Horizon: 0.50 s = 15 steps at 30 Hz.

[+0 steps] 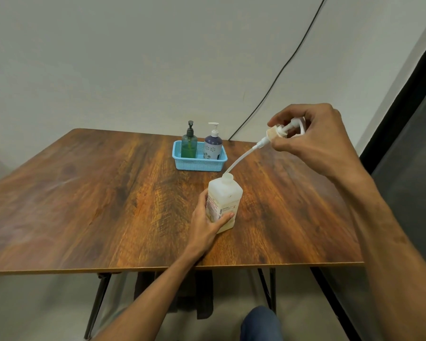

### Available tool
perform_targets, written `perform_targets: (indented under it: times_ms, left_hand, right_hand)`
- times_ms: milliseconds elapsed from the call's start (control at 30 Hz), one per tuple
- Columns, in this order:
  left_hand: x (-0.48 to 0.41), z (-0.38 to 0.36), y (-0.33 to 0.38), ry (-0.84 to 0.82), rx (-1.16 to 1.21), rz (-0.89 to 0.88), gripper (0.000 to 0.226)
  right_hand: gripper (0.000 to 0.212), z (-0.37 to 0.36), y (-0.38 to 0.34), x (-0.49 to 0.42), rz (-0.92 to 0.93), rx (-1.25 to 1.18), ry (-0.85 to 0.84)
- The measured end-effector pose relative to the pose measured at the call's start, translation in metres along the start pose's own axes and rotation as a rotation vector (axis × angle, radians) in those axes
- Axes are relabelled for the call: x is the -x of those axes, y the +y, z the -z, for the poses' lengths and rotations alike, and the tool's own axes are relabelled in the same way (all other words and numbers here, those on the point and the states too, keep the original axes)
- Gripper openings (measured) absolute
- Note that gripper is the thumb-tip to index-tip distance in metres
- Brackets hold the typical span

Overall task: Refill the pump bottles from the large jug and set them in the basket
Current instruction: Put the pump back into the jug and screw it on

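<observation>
The left hand (207, 219) grips the white square bottle (225, 198) upright on the tabletop (108, 193), while the right hand (315, 141), raised to its right, pinches the pump head (279, 131), whose dip tube (241, 157) slants down to the bottle's open neck. The cloudy wall seems to show pale yellowish liquid, and no large jug is in view, so whether this bottle is filled yet cannot be told. Beyond both hands the blue basket (199, 166) already holds a green bottle (189, 145), seemingly about half full, and an opaque purple bottle (213, 146), so this one looks like the last left.
</observation>
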<state>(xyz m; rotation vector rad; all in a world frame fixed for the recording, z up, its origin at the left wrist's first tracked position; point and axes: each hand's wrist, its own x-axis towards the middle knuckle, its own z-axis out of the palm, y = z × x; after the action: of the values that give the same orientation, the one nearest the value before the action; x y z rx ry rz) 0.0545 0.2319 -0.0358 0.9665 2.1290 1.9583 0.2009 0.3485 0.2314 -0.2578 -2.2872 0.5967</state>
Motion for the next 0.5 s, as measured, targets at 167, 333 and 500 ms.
perform_targets:
  times_ms: [167,333,500]
  left_hand:
    - [0.000,-0.001,-0.003,-0.006,0.005,-0.008,0.084]
    - [0.001,-0.001,-0.001,0.002,-0.005,-0.002,0.083]
    - [0.000,-0.001,-0.001,0.005,0.005,0.002,0.083]
  right_hand:
    - [0.026,-0.001,-0.008,-0.001,0.019,0.060,-0.048]
    - [0.033,-0.009,-0.012,-0.004,0.015,0.109,-0.154]
    - [0.043,-0.036,-0.003,-0.010,0.001,0.147,-0.232]
